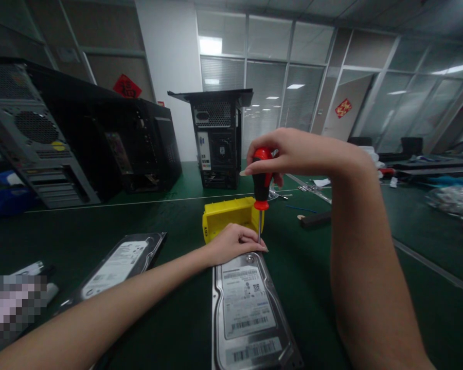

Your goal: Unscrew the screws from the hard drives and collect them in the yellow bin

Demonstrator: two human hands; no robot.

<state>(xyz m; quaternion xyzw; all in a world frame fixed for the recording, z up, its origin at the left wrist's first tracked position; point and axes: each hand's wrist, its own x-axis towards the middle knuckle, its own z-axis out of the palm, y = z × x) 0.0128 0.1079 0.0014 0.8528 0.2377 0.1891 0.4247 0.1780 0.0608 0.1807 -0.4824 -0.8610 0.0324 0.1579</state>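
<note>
A silver hard drive [247, 303] lies flat on the green tabletop, label up, its near end toward me. Across its far end rests my left hand [235, 244], fingers bent together over the edge and holding it. My right hand [268, 156] is wrapped round the red and black handle of a screwdriver [261, 182] from above. The screwdriver stands upright, its shaft running down beside my left fingertips at the drive's far end. Its tip is hidden by those fingers. Just behind my left hand is a yellow plastic bin [227, 213], tipped with its mouth toward me.
Left of my forearm lies a second hard drive [116, 264]. Black computer cases [146, 139] stand at the back left, another computer tower [218, 139] behind the bin. A dark bar [316, 219] lies to the right, and clear plastic bags [453, 198] sit at the far right.
</note>
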